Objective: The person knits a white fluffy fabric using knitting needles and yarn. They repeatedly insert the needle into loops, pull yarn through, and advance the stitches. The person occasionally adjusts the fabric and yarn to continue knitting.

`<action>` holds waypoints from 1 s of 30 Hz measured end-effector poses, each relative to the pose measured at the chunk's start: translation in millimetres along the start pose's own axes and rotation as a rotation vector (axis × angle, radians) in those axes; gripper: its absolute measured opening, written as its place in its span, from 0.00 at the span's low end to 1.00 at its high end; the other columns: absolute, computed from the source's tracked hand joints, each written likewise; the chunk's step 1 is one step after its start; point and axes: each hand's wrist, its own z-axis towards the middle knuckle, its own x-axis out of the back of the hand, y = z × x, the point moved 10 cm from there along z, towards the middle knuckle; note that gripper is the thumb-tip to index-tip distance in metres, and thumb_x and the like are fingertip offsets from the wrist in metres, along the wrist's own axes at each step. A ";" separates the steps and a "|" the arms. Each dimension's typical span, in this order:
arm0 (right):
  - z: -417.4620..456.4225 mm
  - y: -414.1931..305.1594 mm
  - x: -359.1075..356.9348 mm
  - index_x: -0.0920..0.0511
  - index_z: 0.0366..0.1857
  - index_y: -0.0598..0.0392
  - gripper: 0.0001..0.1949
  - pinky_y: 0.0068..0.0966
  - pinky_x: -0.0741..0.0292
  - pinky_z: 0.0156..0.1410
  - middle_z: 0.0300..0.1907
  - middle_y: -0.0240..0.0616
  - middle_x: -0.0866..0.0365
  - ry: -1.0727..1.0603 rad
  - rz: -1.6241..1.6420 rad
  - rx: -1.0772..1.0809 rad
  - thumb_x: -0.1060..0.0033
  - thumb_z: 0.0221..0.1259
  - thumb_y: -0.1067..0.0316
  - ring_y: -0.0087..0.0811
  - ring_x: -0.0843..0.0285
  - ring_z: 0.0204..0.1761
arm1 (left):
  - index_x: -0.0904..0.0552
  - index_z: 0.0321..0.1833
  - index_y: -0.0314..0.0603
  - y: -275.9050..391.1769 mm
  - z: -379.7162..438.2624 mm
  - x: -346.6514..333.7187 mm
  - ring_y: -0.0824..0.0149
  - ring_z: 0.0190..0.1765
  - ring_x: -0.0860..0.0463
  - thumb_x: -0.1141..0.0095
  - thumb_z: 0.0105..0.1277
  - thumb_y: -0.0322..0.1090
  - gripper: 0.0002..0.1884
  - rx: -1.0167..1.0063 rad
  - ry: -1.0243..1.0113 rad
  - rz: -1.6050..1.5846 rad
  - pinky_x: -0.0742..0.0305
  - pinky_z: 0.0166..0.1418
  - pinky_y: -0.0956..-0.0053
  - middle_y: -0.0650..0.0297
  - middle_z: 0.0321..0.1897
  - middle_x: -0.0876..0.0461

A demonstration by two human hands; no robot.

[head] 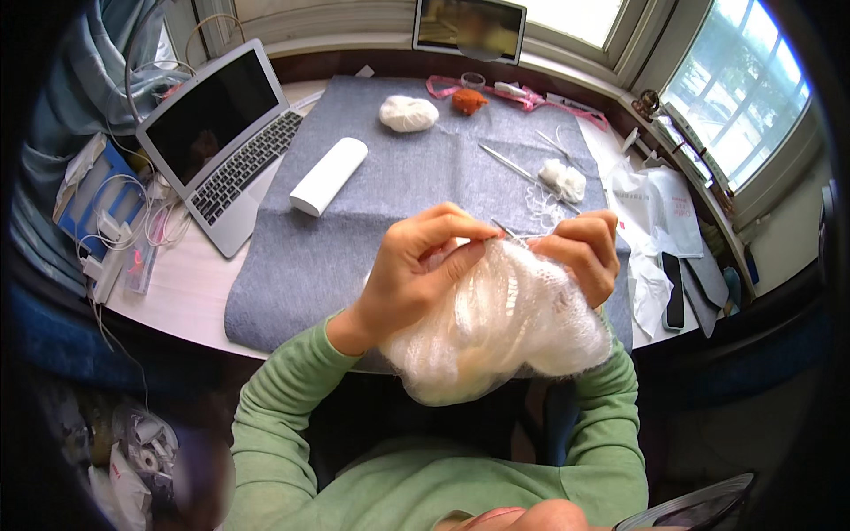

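A fuzzy white piece of knitting (491, 325) hangs in soft folds between my hands, over the table's front edge. My left hand (418, 265) pinches its upper edge between thumb and index finger. Just right of those fingertips, the tip of a thin needle (503, 228) shows at the same edge. My right hand (584, 255) has its fingers curled around the upper right side of the work, and they hide what lies inside the grip. Loose white yarn strands (544, 207) run from near that hand to a small white yarn ball (562, 180) on the grey cloth.
On the grey cloth (285, 265) lie a white case (330, 176), a larger white yarn ball (408, 113), an orange object (469, 101) and a long needle (506, 160). A laptop (226, 146) stands at left. Plastic packaging (657, 206) and a phone (673, 291) lie at right.
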 end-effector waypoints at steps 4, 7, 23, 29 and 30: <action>-0.3 0.1 1.3 0.16 0.28 0.50 0.16 0.27 0.38 0.41 0.27 0.28 0.28 -0.046 0.040 -0.100 0.28 0.30 0.57 0.29 0.34 0.30 | 0.19 0.47 0.30 -14.7 -3.7 -7.8 0.71 0.46 0.21 0.48 0.66 0.22 0.09 0.212 -0.031 -0.355 0.24 0.51 0.79 0.59 0.42 0.21; -3.3 1.3 0.1 0.16 0.29 0.50 0.17 0.27 0.36 0.41 0.28 0.28 0.28 -0.100 0.047 -0.149 0.28 0.31 0.57 0.31 0.35 0.33 | 0.20 0.48 0.30 -20.1 -5.7 -9.1 0.71 0.45 0.20 0.47 0.67 0.24 0.09 0.278 -0.036 -0.402 0.23 0.50 0.79 0.60 0.42 0.20; 6.8 -9.5 -16.8 0.20 0.30 0.51 0.16 0.29 0.38 0.42 0.30 0.33 0.26 -0.121 -0.087 0.000 0.30 0.34 0.57 0.33 0.31 0.33 | 0.19 0.48 0.31 -28.6 -9.7 -12.1 0.76 0.42 0.19 0.46 0.68 0.24 0.09 0.242 -0.029 -0.404 0.22 0.44 0.81 0.62 0.39 0.17; 7.8 4.8 -64.8 0.22 0.39 0.57 0.15 0.35 0.31 0.47 0.36 0.43 0.25 -0.477 0.260 -0.144 0.40 0.46 0.63 0.43 0.29 0.39 | 0.19 0.47 0.30 -31.1 -12.9 -16.0 0.79 0.39 0.21 0.46 0.67 0.22 0.08 0.276 -0.066 -0.194 0.24 0.43 0.83 0.65 0.37 0.18; 12.5 1.0 -55.7 0.21 0.41 0.57 0.17 0.35 0.31 0.45 0.37 0.41 0.25 -0.403 0.241 -0.096 0.38 0.45 0.62 0.41 0.29 0.38 | 0.19 0.47 0.30 -30.5 -12.7 -14.6 0.79 0.39 0.21 0.46 0.67 0.23 0.09 0.278 -0.044 -0.234 0.24 0.43 0.83 0.65 0.37 0.18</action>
